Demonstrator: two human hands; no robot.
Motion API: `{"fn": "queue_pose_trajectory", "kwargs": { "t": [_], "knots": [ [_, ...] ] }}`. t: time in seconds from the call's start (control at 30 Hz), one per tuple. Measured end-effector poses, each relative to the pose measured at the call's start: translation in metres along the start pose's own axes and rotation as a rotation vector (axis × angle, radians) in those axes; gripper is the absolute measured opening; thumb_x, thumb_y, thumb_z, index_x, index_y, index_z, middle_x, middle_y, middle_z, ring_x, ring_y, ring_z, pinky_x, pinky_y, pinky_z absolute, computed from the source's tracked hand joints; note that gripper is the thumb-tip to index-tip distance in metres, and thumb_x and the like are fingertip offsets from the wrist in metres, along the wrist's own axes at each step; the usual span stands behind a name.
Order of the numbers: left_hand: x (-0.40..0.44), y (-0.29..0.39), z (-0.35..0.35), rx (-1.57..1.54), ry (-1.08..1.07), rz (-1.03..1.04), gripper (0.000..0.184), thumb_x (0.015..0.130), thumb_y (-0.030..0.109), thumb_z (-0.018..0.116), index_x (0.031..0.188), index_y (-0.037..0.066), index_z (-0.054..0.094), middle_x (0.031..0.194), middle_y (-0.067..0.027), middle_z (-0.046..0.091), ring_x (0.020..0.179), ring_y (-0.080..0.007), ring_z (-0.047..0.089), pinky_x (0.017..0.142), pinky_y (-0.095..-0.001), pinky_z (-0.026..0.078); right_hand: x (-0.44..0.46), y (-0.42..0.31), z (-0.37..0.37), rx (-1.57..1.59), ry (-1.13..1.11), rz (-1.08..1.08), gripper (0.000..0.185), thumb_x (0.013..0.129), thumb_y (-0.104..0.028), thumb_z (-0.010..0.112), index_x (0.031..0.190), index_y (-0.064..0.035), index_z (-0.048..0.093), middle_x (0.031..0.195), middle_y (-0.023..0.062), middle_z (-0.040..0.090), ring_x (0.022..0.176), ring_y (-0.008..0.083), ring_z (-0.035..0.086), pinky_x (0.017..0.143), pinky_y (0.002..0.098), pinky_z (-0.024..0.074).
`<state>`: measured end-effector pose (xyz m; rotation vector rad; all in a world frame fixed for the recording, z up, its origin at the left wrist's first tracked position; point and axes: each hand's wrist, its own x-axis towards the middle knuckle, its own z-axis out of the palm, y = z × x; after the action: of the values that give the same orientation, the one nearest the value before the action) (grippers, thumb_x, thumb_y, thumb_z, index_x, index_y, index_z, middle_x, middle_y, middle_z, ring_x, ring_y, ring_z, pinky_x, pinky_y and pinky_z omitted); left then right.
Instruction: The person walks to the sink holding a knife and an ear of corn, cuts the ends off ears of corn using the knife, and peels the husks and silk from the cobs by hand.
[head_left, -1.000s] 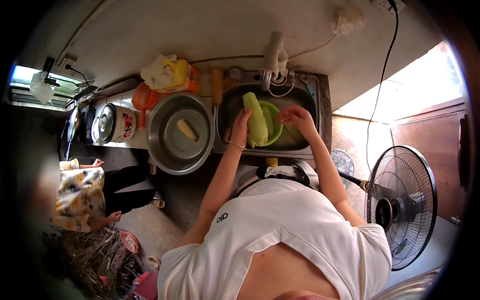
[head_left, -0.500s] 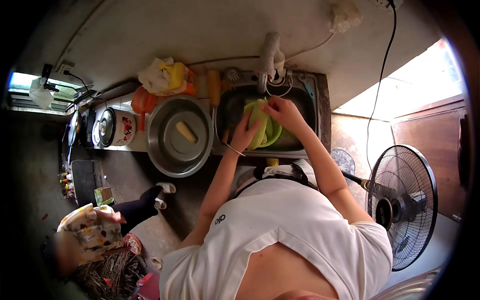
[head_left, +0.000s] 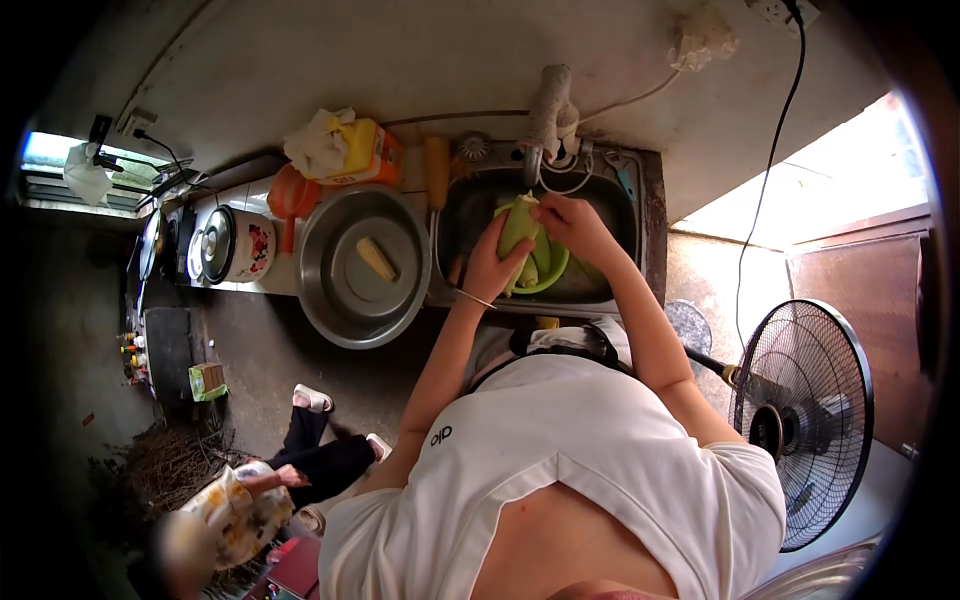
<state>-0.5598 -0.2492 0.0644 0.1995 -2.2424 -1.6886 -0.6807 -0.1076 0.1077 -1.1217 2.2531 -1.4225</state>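
Note:
An ear of corn in its green husk (head_left: 517,226) is held upright over the sink. My left hand (head_left: 490,262) wraps round its lower left side. At its top right, my right hand (head_left: 568,222) has its fingers closed in a pinch at the husk's tip; the fingertips are partly hidden. Just below my hands, a light green plastic basin (head_left: 556,276) sits in the sink, with more green husked ears in it. A peeled, pale yellow ear of corn (head_left: 376,259) lies in the large metal basin (head_left: 316,250) to the left.
The dark sink (head_left: 610,262) has a wrapped faucet (head_left: 548,110) behind it. An orange ladle (head_left: 290,200), a yellow-orange package (head_left: 365,150) and a flowered pot (head_left: 250,245) stand left. A fan (head_left: 805,425) is at right. Another person (head_left: 245,510) is at lower left.
My right hand stays by the tip, while the ear in my left hand now shows more upright and apart from the basin. The other person has moved lower and to the right.

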Motion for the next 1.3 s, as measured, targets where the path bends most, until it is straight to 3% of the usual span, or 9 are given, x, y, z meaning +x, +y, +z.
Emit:
{"fn": "queue_pose_trajectory", "kwargs": {
  "t": [0.27, 0.33, 0.37, 0.43, 0.77, 0.87, 1.07, 1.17, 1.3],
  "knots": [
    [0.004, -0.014, 0.014, -0.585, 0.143, -0.362, 0.052, 0.091, 0.034, 0.058, 0.130, 0.003, 0.043, 0.115, -0.0076, 0.056, 0.099, -0.0170, 0.056, 0.086, -0.0295, 0.045, -0.013, 0.009, 0.007, 0.145, 0.097, 0.027, 0.014, 0.085, -0.014, 0.056, 0.081, -0.0002, 0.056, 0.080, 0.0125, 0.061, 0.060, 0.0194, 0.058, 0.057, 0.0319, 0.0444],
    [0.006, -0.010, 0.010, -0.800, 0.051, -0.441, 0.052, 0.091, 0.041, 0.055, 0.128, 0.006, 0.045, 0.110, -0.0064, 0.057, 0.092, -0.0145, 0.057, 0.080, -0.0291, 0.047, -0.015, 0.000, 0.005, 0.735, 0.076, 0.089, 0.015, 0.087, -0.015, 0.054, 0.081, -0.0014, 0.055, 0.087, 0.0091, 0.062, 0.060, 0.0168, 0.057, 0.059, 0.0285, 0.0462],
    [0.006, -0.011, 0.011, -0.801, 0.050, -0.442, 0.052, 0.091, 0.041, 0.055, 0.128, 0.006, 0.045, 0.110, -0.0064, 0.057, 0.092, -0.0145, 0.057, 0.080, -0.0291, 0.047, -0.017, -0.006, 0.002, 0.735, 0.077, 0.091, 0.015, 0.087, -0.015, 0.054, 0.081, -0.0014, 0.055, 0.087, 0.0091, 0.062, 0.060, 0.0168, 0.057, 0.059, 0.0285, 0.0462],
    [0.007, -0.014, 0.012, -0.996, -0.020, -0.464, 0.054, 0.092, 0.050, 0.048, 0.122, 0.005, 0.049, 0.103, -0.0070, 0.059, 0.091, -0.0167, 0.058, 0.077, -0.0305, 0.049, -0.021, -0.016, -0.002, 1.041, -0.067, 0.425, 0.014, 0.091, -0.015, 0.048, 0.084, -0.0039, 0.052, 0.079, 0.0085, 0.059, 0.060, 0.0108, 0.055, 0.058, 0.0245, 0.0467],
    [0.019, -0.072, -0.023, -1.255, 0.428, -0.465, 0.053, 0.091, 0.050, 0.049, 0.119, 0.006, 0.046, 0.104, -0.0110, 0.056, 0.087, -0.0236, 0.056, 0.076, -0.0404, 0.050, -0.041, 0.029, -0.024, 0.606, -0.267, 0.542, 0.019, 0.089, -0.022, 0.049, 0.086, -0.0049, 0.057, 0.055, 0.0013, 0.048, 0.046, 0.0077, 0.040, 0.046, 0.0226, 0.0299],
    [0.019, -0.058, -0.047, -1.259, 0.564, -0.317, 0.054, 0.091, 0.051, 0.048, 0.120, 0.006, 0.046, 0.106, -0.0107, 0.057, 0.086, -0.0231, 0.056, 0.077, -0.0403, 0.051, -0.050, 0.059, -0.041, 0.702, -0.002, 0.579, 0.020, 0.089, -0.022, 0.053, 0.092, -0.0045, 0.060, 0.057, -0.0009, 0.048, 0.046, 0.0064, 0.040, 0.042, 0.0213, 0.0285],
    [0.005, -0.030, -0.064, -1.053, 0.373, -0.332, 0.053, 0.092, 0.049, 0.048, 0.121, 0.005, 0.046, 0.109, -0.0105, 0.056, 0.090, -0.0211, 0.058, 0.074, -0.0370, 0.053, -0.052, 0.105, -0.043, 0.296, 0.159, 0.496, 0.032, 0.086, -0.026, 0.060, 0.109, -0.0041, 0.057, 0.072, 0.0066, 0.064, 0.052, 0.0107, 0.056, 0.047, 0.0223, 0.0425],
    [-0.001, -0.035, -0.043, -0.846, 0.190, -0.359, 0.051, 0.091, 0.043, 0.054, 0.120, 0.002, 0.046, 0.100, -0.0124, 0.059, 0.079, -0.0234, 0.062, 0.071, -0.0374, 0.054, -0.046, 0.098, -0.030, -0.330, -0.022, 0.535, 0.044, 0.082, -0.036, 0.066, 0.112, -0.0058, 0.055, 0.082, 0.0167, 0.065, 0.063, 0.0244, 0.066, 0.057, 0.0347, 0.0518],
    [-0.006, -0.015, -0.016, -0.682, -0.026, -0.379, 0.052, 0.085, 0.030, 0.068, 0.124, 0.004, 0.045, 0.106, -0.0108, 0.057, 0.085, -0.0195, 0.062, 0.068, -0.0325, 0.053, -0.034, 0.037, -0.023, 0.049, 0.062, 0.414, 0.043, 0.082, -0.039, 0.066, 0.104, -0.0034, 0.059, 0.078, 0.0153, 0.064, 0.063, 0.0213, 0.065, 0.059, 0.0343, 0.0522]
  ]
}}
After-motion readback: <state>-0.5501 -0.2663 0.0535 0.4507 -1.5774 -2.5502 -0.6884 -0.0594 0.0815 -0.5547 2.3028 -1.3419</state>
